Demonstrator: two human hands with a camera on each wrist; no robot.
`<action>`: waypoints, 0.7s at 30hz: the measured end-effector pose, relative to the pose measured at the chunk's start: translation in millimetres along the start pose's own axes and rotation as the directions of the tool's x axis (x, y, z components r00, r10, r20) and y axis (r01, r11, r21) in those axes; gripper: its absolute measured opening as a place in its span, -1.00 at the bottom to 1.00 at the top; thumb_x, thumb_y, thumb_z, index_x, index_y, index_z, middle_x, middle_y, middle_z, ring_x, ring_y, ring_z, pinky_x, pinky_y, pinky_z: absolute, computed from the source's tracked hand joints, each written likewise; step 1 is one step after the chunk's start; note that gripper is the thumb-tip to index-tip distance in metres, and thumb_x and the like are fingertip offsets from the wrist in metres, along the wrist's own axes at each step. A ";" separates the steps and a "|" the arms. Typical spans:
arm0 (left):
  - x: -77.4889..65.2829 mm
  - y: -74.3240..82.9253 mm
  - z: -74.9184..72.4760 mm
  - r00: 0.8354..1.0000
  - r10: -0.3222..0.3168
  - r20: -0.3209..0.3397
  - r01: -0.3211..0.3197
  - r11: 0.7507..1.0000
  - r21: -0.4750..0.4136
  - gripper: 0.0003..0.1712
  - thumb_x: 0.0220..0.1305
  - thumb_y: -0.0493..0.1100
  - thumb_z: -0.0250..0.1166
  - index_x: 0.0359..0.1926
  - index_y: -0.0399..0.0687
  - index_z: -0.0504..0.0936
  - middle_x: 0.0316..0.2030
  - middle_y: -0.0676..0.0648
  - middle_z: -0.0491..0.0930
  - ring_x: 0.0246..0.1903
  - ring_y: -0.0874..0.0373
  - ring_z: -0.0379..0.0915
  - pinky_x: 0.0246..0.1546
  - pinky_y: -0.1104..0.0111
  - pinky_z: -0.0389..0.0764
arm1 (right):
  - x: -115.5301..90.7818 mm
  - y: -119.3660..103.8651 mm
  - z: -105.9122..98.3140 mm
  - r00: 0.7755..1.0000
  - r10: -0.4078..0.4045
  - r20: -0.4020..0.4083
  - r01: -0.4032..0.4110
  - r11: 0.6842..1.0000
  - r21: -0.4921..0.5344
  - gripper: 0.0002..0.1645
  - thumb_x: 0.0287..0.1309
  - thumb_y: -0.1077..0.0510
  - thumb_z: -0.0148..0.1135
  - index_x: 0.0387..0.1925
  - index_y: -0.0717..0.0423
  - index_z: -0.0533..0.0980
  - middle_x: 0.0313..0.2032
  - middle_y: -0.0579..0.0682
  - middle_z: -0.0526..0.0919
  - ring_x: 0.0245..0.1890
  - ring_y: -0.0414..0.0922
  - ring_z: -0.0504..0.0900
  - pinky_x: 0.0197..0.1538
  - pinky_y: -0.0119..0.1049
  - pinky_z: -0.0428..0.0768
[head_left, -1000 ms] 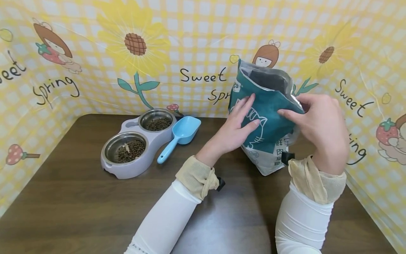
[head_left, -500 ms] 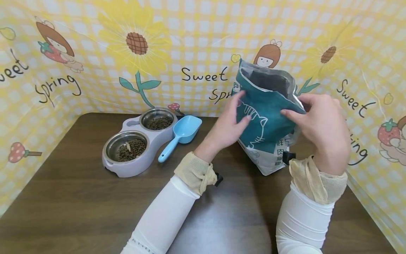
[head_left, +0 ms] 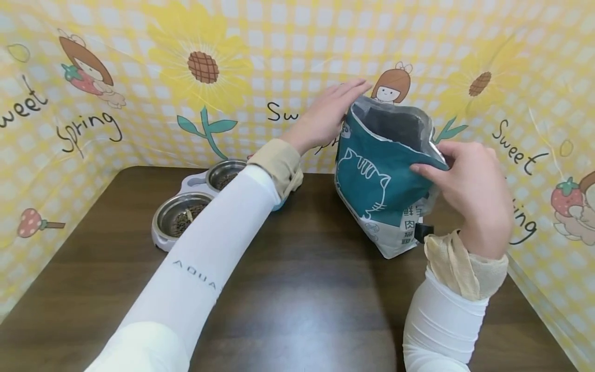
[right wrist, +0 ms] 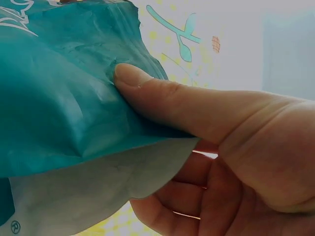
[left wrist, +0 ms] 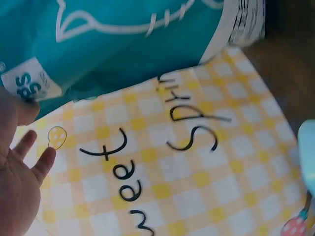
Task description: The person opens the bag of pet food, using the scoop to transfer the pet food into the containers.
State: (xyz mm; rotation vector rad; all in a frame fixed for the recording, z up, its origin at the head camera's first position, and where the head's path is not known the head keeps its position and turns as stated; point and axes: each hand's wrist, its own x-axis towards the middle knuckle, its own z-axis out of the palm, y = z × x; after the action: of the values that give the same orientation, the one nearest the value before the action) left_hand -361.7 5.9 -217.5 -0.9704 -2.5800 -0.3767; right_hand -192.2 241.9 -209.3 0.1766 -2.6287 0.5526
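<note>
A teal and white bag (head_left: 367,170) with a cat outline printed on it stands on the table, its foil-lined mouth gaping at the top. My right hand (head_left: 476,194) pinches the bag's upper right edge; in the right wrist view the thumb (right wrist: 147,91) presses its teal face with the fingers behind. At the upper left corner of the bag is my left hand (head_left: 325,116), its fingers stretched out toward the mouth. In the left wrist view that hand (left wrist: 19,191) has its thumb beside the bag's printed label; whether it touches is hard to tell.
A light purple double feeder (head_left: 160,240) with steel bowls of brown kibble stands at the left, partly behind my left forearm. That arm hides most of a light blue scoop (head_left: 281,201). A patterned yellow check cloth (head_left: 288,62) encloses the table's back and sides.
My left hand has left the bag's front, rising to its upper left corner. Its forearm now covers the scoop and part of the feeder. The right hand keeps its pinch.
</note>
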 end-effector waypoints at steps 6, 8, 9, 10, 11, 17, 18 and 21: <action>15.1 -2.0 -7.3 0.995 0.036 0.090 -0.043 0.995 0.087 -0.31 0.47 -0.41 -0.10 0.50 0.23 0.17 0.46 0.16 0.17 0.40 0.19 -0.04 0.49 0.25 0.05 | 0.3 4.6 -0.4 0.999 -0.033 -0.018 0.033 0.999 0.001 -0.57 0.08 -0.08 0.44 -0.18 0.18 0.70 -0.40 0.21 0.72 -0.42 0.02 0.50 -0.50 -0.17 0.38; 15.5 -2.7 -8.8 0.996 0.014 0.083 -0.022 0.994 0.103 -0.38 0.53 -0.34 -0.10 0.48 0.26 0.20 0.43 0.18 0.21 0.38 0.19 0.01 0.46 0.21 0.11 | 0.7 4.3 -0.4 0.999 -0.043 -0.028 0.043 0.999 -0.003 -0.59 0.07 -0.08 0.46 -0.20 0.17 0.71 -0.42 0.19 0.72 -0.43 0.01 0.50 -0.49 -0.17 0.37; 15.5 -2.8 -9.1 0.997 0.000 0.079 -0.008 0.994 0.109 -0.42 0.56 -0.30 -0.12 0.47 0.27 0.21 0.43 0.19 0.22 0.37 0.19 0.03 0.45 0.19 0.14 | 0.7 4.0 -0.5 0.999 -0.045 -0.031 0.045 0.999 -0.006 -0.59 0.07 -0.08 0.46 -0.22 0.17 0.71 -0.43 0.19 0.72 -0.43 0.01 0.49 -0.49 -0.16 0.37; 15.4 -2.9 -8.9 0.997 -0.011 0.073 0.003 0.993 0.115 -0.45 0.57 -0.27 -0.13 0.46 0.27 0.23 0.42 0.20 0.23 0.37 0.19 0.04 0.44 0.18 0.16 | 0.7 3.5 -0.6 0.998 -0.048 -0.033 0.048 0.999 -0.009 -0.60 0.06 -0.07 0.46 -0.24 0.17 0.71 -0.45 0.18 0.71 -0.44 0.01 0.48 -0.50 -0.16 0.36; 15.5 -2.9 -8.5 0.998 -0.021 0.062 0.014 0.993 0.119 -0.47 0.58 -0.24 -0.13 0.44 0.27 0.26 0.41 0.20 0.25 0.36 0.18 0.06 0.43 0.18 0.18 | 0.7 3.0 -0.7 0.998 -0.053 -0.036 0.053 0.999 -0.014 -0.62 0.06 -0.07 0.47 -0.26 0.17 0.72 -0.48 0.17 0.70 -0.46 0.01 0.48 -0.50 -0.17 0.34; 16.0 -3.1 -2.2 0.998 -0.055 -0.039 0.061 0.986 0.155 -0.65 0.57 -0.10 -0.06 0.21 0.25 0.51 0.26 0.20 0.46 0.19 0.14 0.24 0.25 0.17 0.34 | -1.2 0.9 0.1 0.995 -0.090 -0.052 0.089 0.996 -0.020 -0.68 0.02 -0.02 0.50 -0.33 0.16 0.73 -0.60 0.13 0.63 -0.55 -0.01 0.44 -0.58 -0.21 0.29; 16.6 -3.3 -1.3 0.997 -0.052 -0.055 0.061 0.985 0.162 -0.68 0.56 -0.07 -0.06 0.16 0.25 0.54 0.21 0.20 0.50 0.15 0.13 0.26 0.20 0.17 0.36 | -1.7 1.1 0.1 0.994 -0.091 -0.053 0.090 0.996 -0.019 -0.69 0.03 -0.02 0.50 -0.33 0.15 0.73 -0.61 0.12 0.63 -0.56 -0.01 0.44 -0.59 -0.22 0.28; 19.1 -4.2 -0.9 0.995 -0.049 -0.084 0.063 0.982 0.179 -0.74 0.54 -0.08 -0.02 0.02 0.22 0.59 0.06 0.19 0.60 0.04 0.09 0.30 0.05 0.16 0.37 | -2.7 1.9 0.4 0.993 -0.104 -0.063 0.102 0.994 -0.025 -0.72 0.03 -0.01 0.50 -0.34 0.12 0.74 -0.63 0.10 0.63 -0.57 -0.02 0.44 -0.60 -0.22 0.27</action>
State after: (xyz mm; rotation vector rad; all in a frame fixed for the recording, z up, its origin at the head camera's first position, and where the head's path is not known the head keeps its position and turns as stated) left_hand -377.7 13.6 -209.1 -0.8043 -2.5222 -0.1859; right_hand -190.3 243.5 -211.5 0.2814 -2.5463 0.4858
